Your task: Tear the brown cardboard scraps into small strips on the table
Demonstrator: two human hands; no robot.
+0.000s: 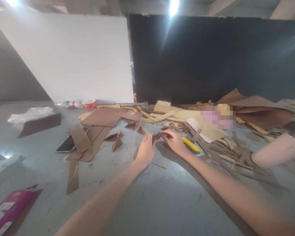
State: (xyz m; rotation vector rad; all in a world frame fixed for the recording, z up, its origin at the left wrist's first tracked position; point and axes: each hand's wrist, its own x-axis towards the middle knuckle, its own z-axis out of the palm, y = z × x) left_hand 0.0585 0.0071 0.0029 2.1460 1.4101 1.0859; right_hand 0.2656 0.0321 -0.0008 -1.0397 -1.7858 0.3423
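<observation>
I hold a small dark-brown flat piece (156, 136) in the fingertips of my left hand (146, 147) and right hand (174, 141), above the smooth grey surface (142, 209). A slim yellow curved object (191, 145) lies just beside my right hand; triangular brown scraps (117, 144) lie left of my left hand, near a rectangular black-screened device (67, 143).

At the far side I see a white panel (88, 55) on the left and a black panel (211, 59) on the right, with a bright light (174, 7) above. Before the white one, I make out a bottle (73, 104) on its side, just left of a red cup (89, 104). Farther left lies crumpled plastic (30, 114); nearer, a partly covered dark-screened device (66, 142). My near left corner shows a magenta package (17, 205).
</observation>
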